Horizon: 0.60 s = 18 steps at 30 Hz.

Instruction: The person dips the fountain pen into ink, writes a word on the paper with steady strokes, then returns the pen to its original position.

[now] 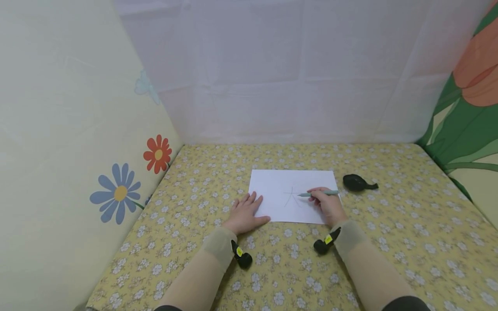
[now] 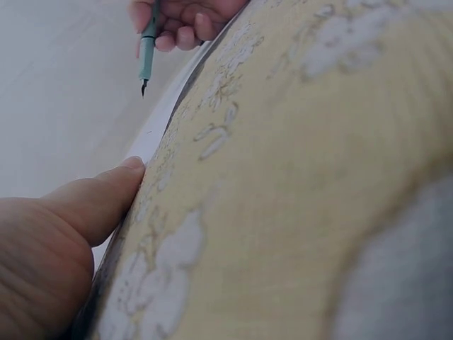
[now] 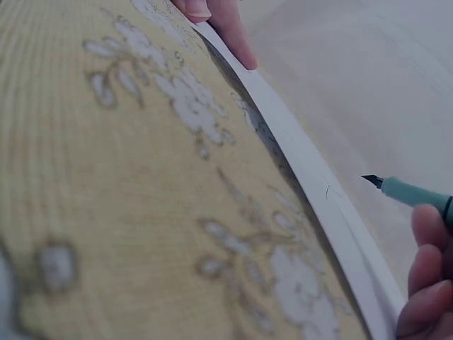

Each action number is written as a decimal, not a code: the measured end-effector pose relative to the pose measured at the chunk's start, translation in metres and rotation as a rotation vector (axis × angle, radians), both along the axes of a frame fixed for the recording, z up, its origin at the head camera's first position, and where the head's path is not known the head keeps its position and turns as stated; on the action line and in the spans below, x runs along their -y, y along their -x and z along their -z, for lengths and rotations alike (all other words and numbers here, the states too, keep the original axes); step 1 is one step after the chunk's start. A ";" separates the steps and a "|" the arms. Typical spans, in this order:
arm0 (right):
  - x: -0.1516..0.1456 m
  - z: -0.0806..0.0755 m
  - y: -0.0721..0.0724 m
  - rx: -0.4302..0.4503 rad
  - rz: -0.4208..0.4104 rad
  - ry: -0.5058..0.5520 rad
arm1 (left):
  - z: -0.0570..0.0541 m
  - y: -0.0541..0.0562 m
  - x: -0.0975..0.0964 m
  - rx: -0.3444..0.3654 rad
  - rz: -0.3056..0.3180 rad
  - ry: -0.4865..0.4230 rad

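Note:
A white sheet of paper (image 1: 272,181) lies on the flowered tablecloth, with a few thin dark strokes crossing near its middle. My left hand (image 1: 246,212) rests flat with spread fingers on the sheet's left edge, the thumb along its near edge. In my right hand (image 1: 328,207) a green fountain pen (image 1: 324,193) is pinched between fingers and thumb, pointing left. Its dark nib (image 3: 372,180) shows in the right wrist view, raised off the paper. The left wrist view also shows the pen (image 2: 146,53) with its nib down, above the sheet.
A black teardrop-shaped object (image 1: 355,183) with a narrow tail lies right of the paper. The yellow flowered tablecloth (image 1: 284,276) covers the table. A white cloth (image 1: 272,77) hangs behind it, and flower-printed panels (image 1: 116,129) stand at both sides.

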State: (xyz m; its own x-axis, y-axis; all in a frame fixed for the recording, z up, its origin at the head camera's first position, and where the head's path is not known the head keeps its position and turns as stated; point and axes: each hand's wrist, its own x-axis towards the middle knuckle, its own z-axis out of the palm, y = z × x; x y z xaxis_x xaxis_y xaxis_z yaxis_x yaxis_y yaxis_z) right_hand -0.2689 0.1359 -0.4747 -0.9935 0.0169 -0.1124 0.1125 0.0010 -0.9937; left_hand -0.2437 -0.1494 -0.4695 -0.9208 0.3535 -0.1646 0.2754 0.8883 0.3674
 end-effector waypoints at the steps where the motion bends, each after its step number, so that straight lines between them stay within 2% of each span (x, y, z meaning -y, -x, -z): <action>1: 0.000 0.000 0.000 0.001 0.004 0.005 | 0.000 0.000 0.000 0.000 0.000 -0.001; 6: 0.001 -0.001 -0.001 -0.009 0.013 0.020 | 0.000 0.000 0.000 -0.004 -0.001 -0.003; 11: 0.001 -0.001 0.000 -0.017 0.039 -0.016 | 0.000 -0.001 0.000 -0.008 0.001 -0.004; 18: 0.001 -0.002 0.001 0.017 0.075 -0.002 | -0.001 -0.001 -0.001 -0.003 -0.005 0.000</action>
